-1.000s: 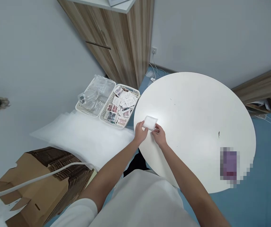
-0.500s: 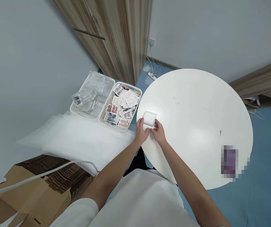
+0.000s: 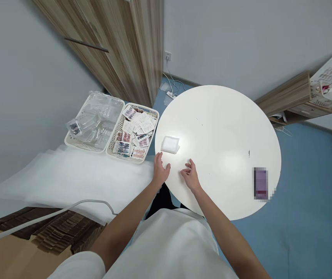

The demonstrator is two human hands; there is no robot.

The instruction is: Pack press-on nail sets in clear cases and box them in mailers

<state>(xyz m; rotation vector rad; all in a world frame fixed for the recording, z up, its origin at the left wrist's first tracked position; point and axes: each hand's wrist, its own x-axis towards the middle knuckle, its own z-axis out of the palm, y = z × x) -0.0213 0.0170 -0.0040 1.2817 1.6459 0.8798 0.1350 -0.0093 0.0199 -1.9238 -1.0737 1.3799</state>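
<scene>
A small white rectangular packet (image 3: 170,144), wrapped in what looks like thin foam, lies flat on the round white table (image 3: 212,128) near its left edge. Just below it is my left hand (image 3: 160,169), its fingers apart and holding nothing. To the right and nearer my body, my right hand (image 3: 191,176) hovers over the table with loosely bent, separated fingers and nothing in them. Neither hand appears to grip the packet.
Left of the table, one basket (image 3: 112,141) holds cards of press-on nails; another (image 3: 69,141) holds clear plastic boxes. White foam sheets (image 3: 96,170) and folded cardboard boxes (image 3: 58,236) lie nearer. A blurred purple item (image 3: 260,184) sits at the table's right.
Both hands have let go of the white packet and drawn back toward my body, the right one farther. The packet stays on the table. My view has turned to the right.
</scene>
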